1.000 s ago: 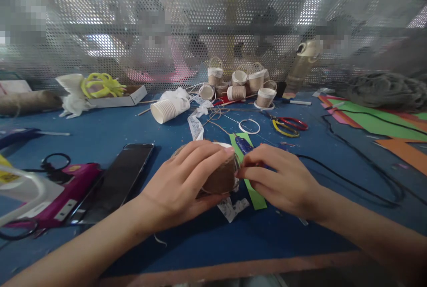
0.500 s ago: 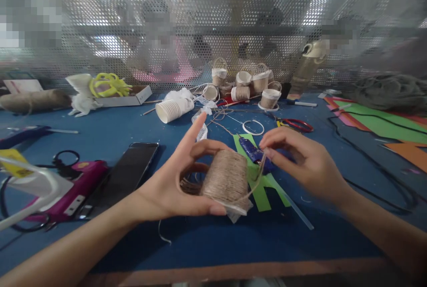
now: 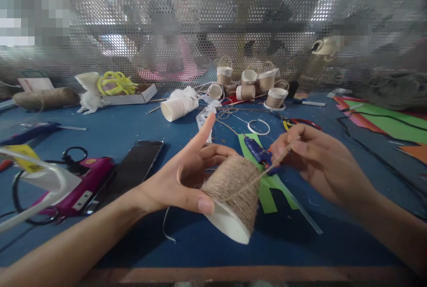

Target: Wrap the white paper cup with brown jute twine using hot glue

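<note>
A paper cup wrapped in brown twine (image 3: pixel 235 185) is tilted in my left hand (image 3: pixel 180 180), its white end facing down toward me. The thumb lies near the white end, and the index finger points up, off the cup. My right hand (image 3: pixel 320 162) pinches a strand of twine (image 3: pixel 271 166) that stretches from the cup's side up to the fingertips. Behind the cup, a blue glue gun (image 3: pixel 255 149) with a clear glue stick lies on green paper (image 3: pixel 268 196), partly hidden by the right fingers.
A phone (image 3: pixel 136 167) and a magenta power strip (image 3: pixel 96 173) lie on the left. Stacked paper cups (image 3: pixel 176 108), small twine-wrapped baskets (image 3: pixel 267 80), a white ring (image 3: pixel 258 127) and red-handled scissors (image 3: pixel 308 122) are farther back. Coloured sheets (image 3: pixel 390 113) lie at the right.
The cup has turned in my left hand, so its white end now shows more. My right hand has moved right, and the twine between it and the cup is straighter.
</note>
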### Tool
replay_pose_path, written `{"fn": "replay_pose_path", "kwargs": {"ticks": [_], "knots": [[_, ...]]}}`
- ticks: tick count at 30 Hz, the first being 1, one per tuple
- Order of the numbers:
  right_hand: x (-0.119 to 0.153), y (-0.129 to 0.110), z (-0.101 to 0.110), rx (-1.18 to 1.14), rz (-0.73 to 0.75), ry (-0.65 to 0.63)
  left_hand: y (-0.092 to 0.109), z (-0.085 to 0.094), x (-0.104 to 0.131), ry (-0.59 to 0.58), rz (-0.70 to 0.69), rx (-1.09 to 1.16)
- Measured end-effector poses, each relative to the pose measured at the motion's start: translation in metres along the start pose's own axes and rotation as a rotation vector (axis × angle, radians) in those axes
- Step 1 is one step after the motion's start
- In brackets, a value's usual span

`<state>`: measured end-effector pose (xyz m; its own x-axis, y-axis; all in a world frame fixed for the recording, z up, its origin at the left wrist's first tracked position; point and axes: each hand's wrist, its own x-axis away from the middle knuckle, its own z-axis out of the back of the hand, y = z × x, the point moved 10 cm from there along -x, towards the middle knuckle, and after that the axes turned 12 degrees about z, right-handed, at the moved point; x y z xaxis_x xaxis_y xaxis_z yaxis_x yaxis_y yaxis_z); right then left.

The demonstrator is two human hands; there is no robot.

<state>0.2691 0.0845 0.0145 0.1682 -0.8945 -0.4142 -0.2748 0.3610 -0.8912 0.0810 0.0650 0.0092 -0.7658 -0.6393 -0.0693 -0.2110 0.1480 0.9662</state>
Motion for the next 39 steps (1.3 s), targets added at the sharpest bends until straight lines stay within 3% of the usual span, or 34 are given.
{"fn": "replay_pose_path", "kwargs": {"ticks": [3,6,10,13,16,18,32,39], "knots": [[0.002,-0.001,0.0,0.044,0.033,-0.028,-0.002,0.0,0.0,0.003,0.022,0.002],[0.004,-0.006,-0.001,0.265,0.116,-0.076,-0.002,0.0,0.0,-0.003,0.033,-0.009],[0.008,-0.03,-0.015,0.812,0.405,-0.19,-0.003,0.002,0.0,0.011,0.034,-0.056],[0.017,-0.043,-0.036,0.989,0.63,-0.319,-0.006,0.003,-0.001,0.026,0.049,-0.102],[0.029,-0.044,-0.058,0.886,0.718,-0.519,-0.007,0.007,-0.002,0.064,0.062,-0.149],[0.034,-0.044,-0.066,0.801,0.721,-0.58,-0.007,0.009,-0.003,0.102,0.06,-0.182],[0.028,-0.032,-0.07,0.678,0.658,-0.59,-0.006,0.016,0.0,0.256,0.079,-0.449],[0.029,-0.031,-0.06,0.617,0.589,-0.573,0.004,0.019,0.002,0.388,0.043,-0.549]]}}
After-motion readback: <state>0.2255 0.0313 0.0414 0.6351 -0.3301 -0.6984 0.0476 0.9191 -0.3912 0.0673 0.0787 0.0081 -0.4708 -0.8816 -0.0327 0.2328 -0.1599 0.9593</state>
